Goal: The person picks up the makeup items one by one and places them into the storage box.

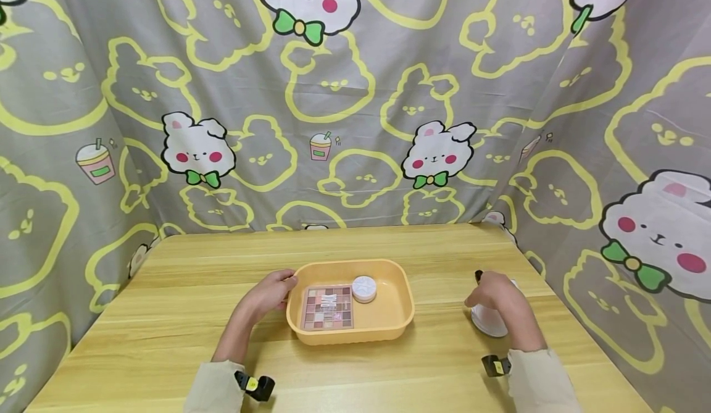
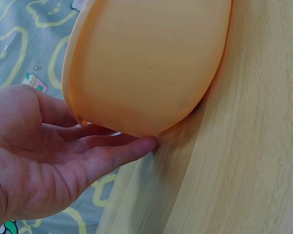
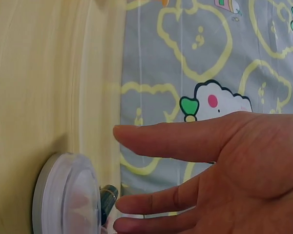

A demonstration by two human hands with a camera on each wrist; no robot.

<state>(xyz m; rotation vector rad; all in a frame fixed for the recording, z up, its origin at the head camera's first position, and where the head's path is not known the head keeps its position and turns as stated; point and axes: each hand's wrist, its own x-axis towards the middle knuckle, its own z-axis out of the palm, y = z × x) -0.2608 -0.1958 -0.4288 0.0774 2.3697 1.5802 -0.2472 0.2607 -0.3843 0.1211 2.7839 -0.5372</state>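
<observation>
One tray (image 1: 391, 308), palette (image 1: 328, 309), round case (image 1: 364, 289) inside

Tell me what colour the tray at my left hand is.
The tray is a light yellowish orange; the head view shows it best.

- Your tabletop (image 1: 166, 314) is pale yellow wood grain, with streaks running from side to side.
- Near its middle you have a yellow-orange tray (image 1: 391, 305) with rounded corners, sitting directly on it.
- Well apart, toward your right, a round, clear-and-white container (image 1: 489, 325) lies on it.
- Just beyond that container, you can see part of a dark item (image 1: 478, 275); how it rests, you cannot tell.
</observation>
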